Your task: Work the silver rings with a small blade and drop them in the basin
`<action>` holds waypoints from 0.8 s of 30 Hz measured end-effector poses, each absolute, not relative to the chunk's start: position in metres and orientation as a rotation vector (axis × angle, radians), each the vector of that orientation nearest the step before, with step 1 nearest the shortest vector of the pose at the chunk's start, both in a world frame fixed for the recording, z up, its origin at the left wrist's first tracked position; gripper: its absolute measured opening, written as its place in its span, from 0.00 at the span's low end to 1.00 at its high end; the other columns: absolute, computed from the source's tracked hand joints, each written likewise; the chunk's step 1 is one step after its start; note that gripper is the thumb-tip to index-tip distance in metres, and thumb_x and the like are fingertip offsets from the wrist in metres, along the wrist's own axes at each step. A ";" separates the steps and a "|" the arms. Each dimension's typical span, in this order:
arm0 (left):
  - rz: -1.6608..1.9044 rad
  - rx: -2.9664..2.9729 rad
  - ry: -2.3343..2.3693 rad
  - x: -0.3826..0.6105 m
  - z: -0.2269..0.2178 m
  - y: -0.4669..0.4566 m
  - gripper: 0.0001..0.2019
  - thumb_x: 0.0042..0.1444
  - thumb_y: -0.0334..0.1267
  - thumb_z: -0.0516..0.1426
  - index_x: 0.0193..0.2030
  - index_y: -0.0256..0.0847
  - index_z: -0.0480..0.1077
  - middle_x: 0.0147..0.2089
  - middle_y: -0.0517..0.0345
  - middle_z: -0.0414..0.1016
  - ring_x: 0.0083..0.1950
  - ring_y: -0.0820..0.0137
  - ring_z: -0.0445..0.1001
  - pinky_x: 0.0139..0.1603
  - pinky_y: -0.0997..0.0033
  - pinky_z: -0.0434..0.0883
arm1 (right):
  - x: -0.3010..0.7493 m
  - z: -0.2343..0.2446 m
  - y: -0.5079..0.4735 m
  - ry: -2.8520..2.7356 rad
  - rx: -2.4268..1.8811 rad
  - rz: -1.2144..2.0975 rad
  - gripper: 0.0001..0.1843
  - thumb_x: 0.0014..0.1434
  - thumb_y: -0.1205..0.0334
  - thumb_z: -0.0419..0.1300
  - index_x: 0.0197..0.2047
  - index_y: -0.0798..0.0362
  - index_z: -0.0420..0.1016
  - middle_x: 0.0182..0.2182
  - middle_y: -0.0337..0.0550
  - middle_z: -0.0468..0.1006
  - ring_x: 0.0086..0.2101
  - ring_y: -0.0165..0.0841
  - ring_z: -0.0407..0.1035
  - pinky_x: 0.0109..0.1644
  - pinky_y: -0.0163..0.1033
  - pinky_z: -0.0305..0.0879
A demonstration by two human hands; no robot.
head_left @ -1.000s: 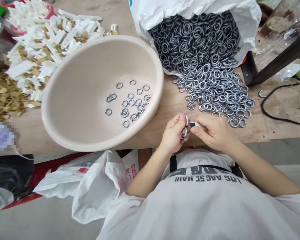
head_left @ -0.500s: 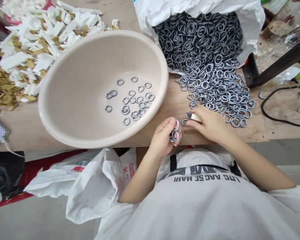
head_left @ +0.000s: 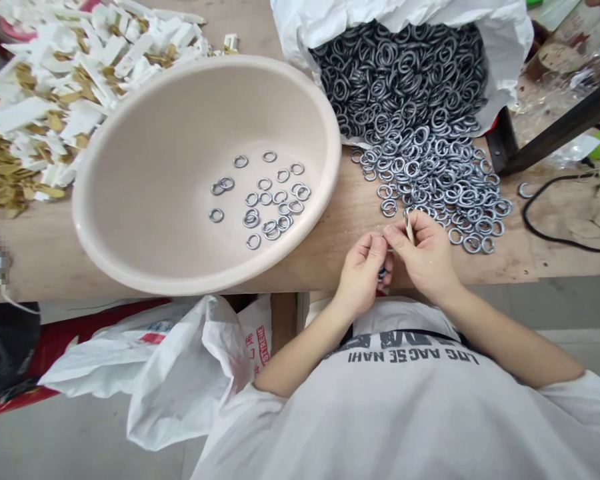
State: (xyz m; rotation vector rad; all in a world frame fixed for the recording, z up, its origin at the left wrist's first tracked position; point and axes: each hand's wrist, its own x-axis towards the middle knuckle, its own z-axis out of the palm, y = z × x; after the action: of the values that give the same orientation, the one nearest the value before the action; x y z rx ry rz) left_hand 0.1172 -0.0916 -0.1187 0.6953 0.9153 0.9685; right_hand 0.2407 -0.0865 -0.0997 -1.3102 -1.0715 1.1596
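Two bare hands work close together just above the front edge of the worktop point(head_left: 320, 263). The left hand point(head_left: 361, 277) is curled shut around metal rings point(head_left: 383, 272), mostly hidden by its fingers, so how many it grips is hard to tell. The right hand point(head_left: 423, 257) pinches a small pale tool point(head_left: 409, 228) in a narrow grip between thumb and forefinger. Just ahead of the hands lies a heap of loose rings point(head_left: 430, 180), running back into a white sack point(head_left: 500, 60) full of darker ones. To the left sits a beige basin point(head_left: 180, 288) with scattered rings point(head_left: 265, 200) on its floor. Beyond it, white plastic pieces point(head_left: 55, 80) and brass pieces point(head_left: 0, 173) lie piled. A white plastic bag point(head_left: 180, 380) sits below the worktop.
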 end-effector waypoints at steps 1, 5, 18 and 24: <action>1.001 0.743 0.910 0.122 -0.120 -0.093 0.22 0.62 0.60 0.59 0.37 0.41 0.68 0.24 0.67 0.66 0.19 0.80 0.63 0.16 0.81 0.55 | 0.238 -0.098 -0.091 -1.009 -1.284 1.213 0.21 0.58 0.42 0.69 0.31 0.46 0.65 0.19 0.30 0.69 0.19 0.29 0.63 0.25 0.38 0.62; 1.076 0.868 0.903 0.125 -0.122 -0.092 0.21 0.64 0.57 0.58 0.33 0.40 0.68 0.22 0.67 0.65 0.19 0.80 0.62 0.20 0.80 0.60 | 0.243 -0.098 -0.093 -1.076 -1.168 1.326 0.22 0.57 0.37 0.68 0.36 0.46 0.69 0.22 0.31 0.72 0.21 0.31 0.67 0.26 0.39 0.66; 0.973 0.741 0.851 0.122 -0.115 -0.085 0.22 0.61 0.58 0.61 0.31 0.40 0.65 0.19 0.68 0.62 0.16 0.81 0.58 0.15 0.81 0.55 | 0.285 -0.089 -0.096 -2.047 -1.200 0.674 0.24 0.70 0.47 0.57 0.27 0.51 0.59 0.24 0.34 0.65 0.26 0.27 0.57 0.33 0.38 0.48; 0.964 0.781 0.813 0.120 -0.118 -0.087 0.21 0.63 0.56 0.60 0.31 0.40 0.65 0.19 0.68 0.62 0.16 0.80 0.59 0.15 0.81 0.55 | 0.284 -0.090 -0.094 -2.102 -1.200 0.688 0.25 0.71 0.45 0.55 0.26 0.51 0.59 0.22 0.34 0.64 0.25 0.27 0.57 0.32 0.38 0.47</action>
State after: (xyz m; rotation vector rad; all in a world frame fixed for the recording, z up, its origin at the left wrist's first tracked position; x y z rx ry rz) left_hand 0.1195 -0.0874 -0.1175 0.7805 0.8133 0.9635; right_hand 0.2841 -0.0942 -0.0897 -1.2004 -2.1020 0.6879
